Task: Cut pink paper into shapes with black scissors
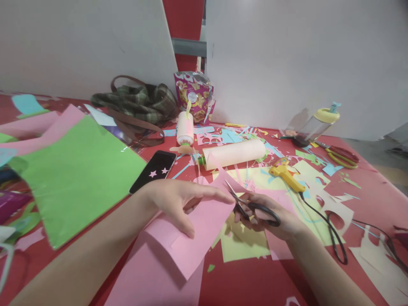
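Observation:
My left hand [180, 197] is closed on a sheet of pink paper [199, 248], thumb on top and fingers reaching along the far edge. The sheet curls up off the table at its near corner. My right hand [282, 221] grips black-handled scissors [267, 213], fingers through the loops. Their blades point up and left beside the sheet's right edge, close to my left fingertips. I cannot tell whether the blades touch the paper. Another pink sheet [159, 276] lies underneath, and yellow paper [244, 246] rests below the scissors.
Left lie a green sheet [86, 178] and a phone [153, 170] bearing pink stars. White rolls [234, 154], paper scraps, a snack bag [195, 95] and a plaid bag [143, 102] sit behind. On the right are a corded yellow glue gun [288, 177], a jar [315, 126] and red-and-yellow-handled scissors [342, 157].

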`<state>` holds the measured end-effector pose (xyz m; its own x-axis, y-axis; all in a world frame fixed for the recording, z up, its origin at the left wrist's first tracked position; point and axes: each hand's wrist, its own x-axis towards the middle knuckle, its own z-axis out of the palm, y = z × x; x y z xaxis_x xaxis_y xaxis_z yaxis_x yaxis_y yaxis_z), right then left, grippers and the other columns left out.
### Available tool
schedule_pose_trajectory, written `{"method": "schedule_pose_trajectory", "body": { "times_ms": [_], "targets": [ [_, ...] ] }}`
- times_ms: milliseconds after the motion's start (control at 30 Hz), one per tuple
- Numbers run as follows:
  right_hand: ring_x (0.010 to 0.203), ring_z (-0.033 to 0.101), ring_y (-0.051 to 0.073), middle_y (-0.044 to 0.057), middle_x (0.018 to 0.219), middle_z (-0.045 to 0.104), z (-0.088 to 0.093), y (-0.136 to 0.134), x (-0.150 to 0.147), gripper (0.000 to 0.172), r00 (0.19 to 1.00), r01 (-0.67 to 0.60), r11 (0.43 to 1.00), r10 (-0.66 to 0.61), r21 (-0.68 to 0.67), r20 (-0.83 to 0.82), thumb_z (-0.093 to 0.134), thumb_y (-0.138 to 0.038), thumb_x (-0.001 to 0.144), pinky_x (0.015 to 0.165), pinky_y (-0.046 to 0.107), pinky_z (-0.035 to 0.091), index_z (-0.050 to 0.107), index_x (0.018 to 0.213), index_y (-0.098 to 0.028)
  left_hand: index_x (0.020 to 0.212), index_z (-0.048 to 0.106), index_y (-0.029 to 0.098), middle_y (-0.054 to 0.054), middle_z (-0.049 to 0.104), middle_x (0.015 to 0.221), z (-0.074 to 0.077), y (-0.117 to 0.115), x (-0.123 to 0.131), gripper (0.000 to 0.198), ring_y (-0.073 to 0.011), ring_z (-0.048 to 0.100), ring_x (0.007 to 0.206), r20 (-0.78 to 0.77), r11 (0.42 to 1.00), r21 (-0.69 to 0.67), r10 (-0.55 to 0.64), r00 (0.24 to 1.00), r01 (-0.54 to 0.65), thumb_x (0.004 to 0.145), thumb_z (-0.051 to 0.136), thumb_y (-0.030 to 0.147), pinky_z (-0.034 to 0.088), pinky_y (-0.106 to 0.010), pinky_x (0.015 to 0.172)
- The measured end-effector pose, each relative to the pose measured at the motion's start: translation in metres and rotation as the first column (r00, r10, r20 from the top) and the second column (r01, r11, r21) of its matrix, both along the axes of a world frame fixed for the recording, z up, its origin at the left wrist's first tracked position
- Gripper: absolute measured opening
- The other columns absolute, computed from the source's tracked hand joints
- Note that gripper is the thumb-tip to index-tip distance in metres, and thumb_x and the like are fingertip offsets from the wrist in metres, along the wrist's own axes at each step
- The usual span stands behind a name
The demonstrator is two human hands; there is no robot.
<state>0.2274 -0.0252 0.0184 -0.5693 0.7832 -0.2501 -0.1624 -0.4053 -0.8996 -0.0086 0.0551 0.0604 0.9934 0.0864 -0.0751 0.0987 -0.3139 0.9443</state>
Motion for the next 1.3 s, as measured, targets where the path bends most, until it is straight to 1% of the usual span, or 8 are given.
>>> {"method": "schedule_pose_trajectory", "body": {
  "times_ms": [200,400,500,633,767,1033,1200,1300],
  "targets": [
    [0.049,0.044,0.006,0.007,0.076,0.058,-0.0030,0.0004,0.0003,0.039,1.000,-0.016,1.000,0.017,-0.016,0.016,0.062,-0.042,0.064,0.040,0.018,0.023,0.052,0.089,-0.013,0.125,0.031,0.015,-0.006,0.037,0.129,0.0009,-0.0022,0.0035,0.076,-0.0242,0.031,0.117,-0.018,0.999,-0.020,-0.029,0.999,0.028,0.058,0.065,0.021,0.027,-0.027,0.094],
    [0.047,0.044,0.006,0.007,0.072,0.058,-0.0016,0.0001,-0.0011,0.037,0.999,-0.036,0.999,0.035,0.002,0.038,0.063,-0.042,0.063,0.040,0.019,0.022,0.055,0.081,-0.011,0.126,0.030,0.017,-0.005,0.035,0.130,0.0006,-0.0026,0.0029,0.077,-0.0223,0.038,0.112,-0.073,0.998,-0.026,-0.056,0.996,0.055,0.058,0.066,0.021,0.036,-0.021,0.084],
    [0.044,0.043,0.006,0.006,0.069,0.058,-0.0018,-0.0001,-0.0006,0.037,0.999,-0.024,1.000,0.024,-0.005,0.046,0.063,-0.041,0.064,0.038,0.019,0.021,0.053,0.083,-0.011,0.126,0.030,0.018,-0.005,0.035,0.130,-0.0002,-0.0016,0.0025,0.078,-0.0226,0.035,0.115,-0.058,0.998,-0.019,-0.066,0.996,0.065,0.057,0.067,0.020,0.034,-0.022,0.087],
    [0.039,0.041,0.005,0.002,0.062,0.057,-0.0036,-0.0004,0.0006,0.036,0.998,0.007,1.000,-0.006,-0.029,0.058,0.065,-0.039,0.063,0.035,0.018,0.017,0.051,0.085,-0.014,0.126,0.031,0.018,-0.005,0.034,0.131,-0.0014,-0.0015,0.0028,0.077,-0.0238,0.029,0.119,-0.030,0.998,-0.027,-0.062,0.998,0.062,0.057,0.067,0.020,0.026,-0.027,0.095],
    [0.036,0.039,0.004,-0.001,0.056,0.054,-0.0027,-0.0004,-0.0002,0.036,0.999,0.002,1.000,-0.001,-0.020,0.040,0.066,-0.039,0.061,0.034,0.017,0.018,0.051,0.082,-0.014,0.125,0.033,0.017,-0.006,0.035,0.130,-0.0008,-0.0020,0.0033,0.075,-0.0223,0.026,0.121,-0.003,0.996,-0.060,-0.058,0.998,0.058,0.058,0.066,0.019,0.021,-0.029,0.098],
    [0.037,0.035,0.003,-0.003,0.053,0.050,-0.0018,0.0001,-0.0020,0.029,0.999,0.038,0.999,-0.038,-0.026,0.027,0.067,-0.030,0.063,0.034,0.016,0.020,0.052,0.080,-0.014,0.124,0.035,0.019,-0.005,0.037,0.130,0.0010,-0.0023,0.0043,0.073,-0.0233,0.030,0.118,-0.045,0.998,-0.061,-0.024,0.999,0.022,0.058,0.066,0.021,0.024,-0.030,0.097],
    [0.037,0.034,0.003,-0.004,0.053,0.047,-0.0018,-0.0006,-0.0038,0.029,0.999,0.040,0.999,-0.040,-0.006,0.016,0.065,-0.033,0.065,0.035,0.017,0.020,0.049,0.082,-0.015,0.123,0.036,0.018,-0.005,0.038,0.129,0.0002,-0.0053,0.0053,0.071,-0.0232,0.030,0.118,-0.074,0.997,-0.073,-0.004,0.997,-0.002,0.059,0.065,0.024,0.024,-0.030,0.097],
    [0.038,0.035,0.004,-0.004,0.057,0.047,-0.0024,0.0000,-0.0053,0.030,0.997,0.075,0.997,-0.075,0.034,0.006,0.061,-0.036,0.069,0.038,0.019,0.023,0.045,0.086,-0.017,0.124,0.034,0.016,-0.006,0.037,0.129,0.0000,-0.0064,0.0066,0.072,-0.0221,0.031,0.118,-0.063,0.999,-0.031,0.012,0.998,-0.014,0.060,0.064,0.025,0.024,-0.028,0.096]
  ]
}}
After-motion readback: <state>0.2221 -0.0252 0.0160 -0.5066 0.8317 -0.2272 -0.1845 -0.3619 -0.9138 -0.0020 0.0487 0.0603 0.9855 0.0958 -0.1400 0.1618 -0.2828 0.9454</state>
